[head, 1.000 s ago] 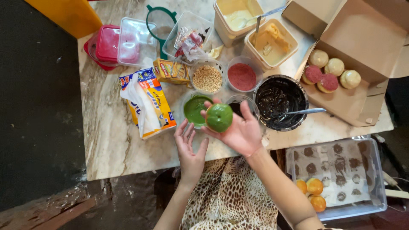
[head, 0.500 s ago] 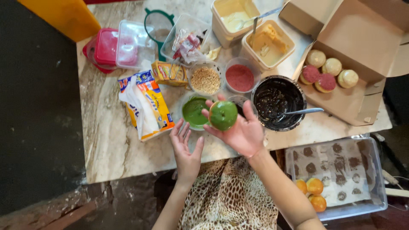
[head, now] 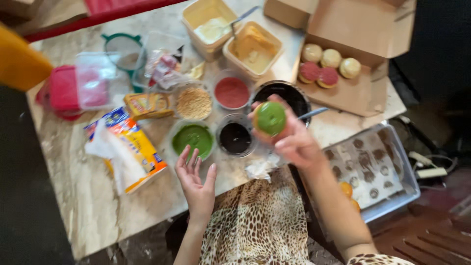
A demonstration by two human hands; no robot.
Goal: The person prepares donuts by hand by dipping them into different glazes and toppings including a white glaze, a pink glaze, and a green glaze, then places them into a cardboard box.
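- The green-coated ball point(head: 270, 118) sits in the fingertips of the right hand point(head: 289, 140), raised over the marble table point(head: 88, 196), above the gap between the cup of dark coating point(head: 235, 138) and the black bowl point(head: 284, 95) with a spoon point(head: 314, 113) resting in it.
- The right hand is closed around the ball from below and behind, thumb and fingers cupping it, so most of the glossy top shows.
- The left hand point(head: 197, 184) is open and holds nothing, palm up, fingers spread, just beside the cup of green coating point(head: 193, 138).
- A light fingertip hold looks wise here: a firmer squeeze could smear or dent the wet-looking green skin.
- Keeping the ball level and over the cups seems sensible, so that any drips fall among them rather than on the leopard-print cloth point(head: 260, 221) below.
- Near at hand are a cup of red powder point(head: 231, 92), a cup of tan crumbs point(head: 194, 102) and a cardboard box point(head: 363, 93) holding finished pale and red balls; a yellow packet point(head: 130, 147) lies to the left.
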